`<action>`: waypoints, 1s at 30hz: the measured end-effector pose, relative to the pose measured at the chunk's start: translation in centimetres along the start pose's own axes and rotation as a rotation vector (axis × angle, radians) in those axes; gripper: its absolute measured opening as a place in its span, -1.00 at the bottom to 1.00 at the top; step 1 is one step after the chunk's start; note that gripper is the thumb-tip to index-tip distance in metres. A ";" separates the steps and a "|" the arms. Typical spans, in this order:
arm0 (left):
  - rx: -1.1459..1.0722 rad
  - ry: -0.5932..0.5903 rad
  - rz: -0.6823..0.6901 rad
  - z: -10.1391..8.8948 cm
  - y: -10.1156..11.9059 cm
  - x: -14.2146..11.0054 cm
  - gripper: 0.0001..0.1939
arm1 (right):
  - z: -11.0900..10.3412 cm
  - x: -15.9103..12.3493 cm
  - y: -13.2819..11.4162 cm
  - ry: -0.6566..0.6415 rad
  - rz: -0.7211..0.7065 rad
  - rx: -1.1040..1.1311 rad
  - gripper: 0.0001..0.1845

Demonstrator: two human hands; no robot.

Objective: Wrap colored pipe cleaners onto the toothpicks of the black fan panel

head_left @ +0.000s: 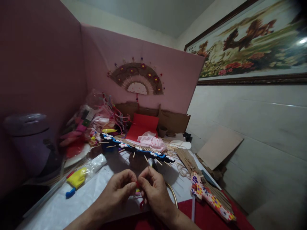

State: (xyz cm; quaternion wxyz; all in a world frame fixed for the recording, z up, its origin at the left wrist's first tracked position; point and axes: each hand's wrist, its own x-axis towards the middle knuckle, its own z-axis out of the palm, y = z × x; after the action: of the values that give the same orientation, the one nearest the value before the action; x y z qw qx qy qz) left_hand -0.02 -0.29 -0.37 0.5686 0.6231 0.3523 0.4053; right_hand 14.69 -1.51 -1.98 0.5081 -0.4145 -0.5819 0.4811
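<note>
Both hands in close over the near part of the surface, fingertips almost meeting. Left hand: thumb and index pinched together on the red strand. Right hand: same pinch on the same bit, other fingers curled in. The red strand is between the two hands, one end dangling below the right fingers; a small multicoloured scrap shows under the pinch, can't tell if it's attached.

Progress, judging from this view only: handwork on the strand looks under way, not finished, as both hands have hold of it and nothing is set down. Whether a knot or loop is formed: hidden by fingers. The black fan piece beyond already carries white flowers, a blue line and sticks; no red tassel visible on it. The brown fan on the pink backing looks complete, red tassel hanging below.

Counts: hands 2, red strand 1 visible, scrap 1, black fan piece 1, brown fan 1, gold hoop 1 (partly behind the right hand), yellow piece with blue tip 1, flower-patterned piece 1, red card 1, cup 1. Sticks: many, overlapping, no reliable count.
</note>
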 end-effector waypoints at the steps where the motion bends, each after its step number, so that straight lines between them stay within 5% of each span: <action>1: -0.001 0.007 0.004 0.1 -0.1 0.0 -0.71 | 0.0 0.0 0.0 0.009 -0.014 -0.005 -0.79; 10: 0.263 0.041 0.189 -0.1 -0.8 -0.2 -0.81 | 0.1 0.1 0.2 -0.017 0.024 0.084 -0.71; 30: 0.305 0.071 0.228 -0.1 -1.7 -0.3 -0.89 | 0.3 0.5 0.5 -0.086 0.156 0.255 -0.54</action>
State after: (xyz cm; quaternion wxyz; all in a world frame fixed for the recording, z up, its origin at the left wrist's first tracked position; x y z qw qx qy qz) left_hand -0.17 -0.33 -2.10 0.4051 0.7234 0.3565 0.4307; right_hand 14.29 -0.98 -2.36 0.4922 -0.3697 -0.5034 0.6063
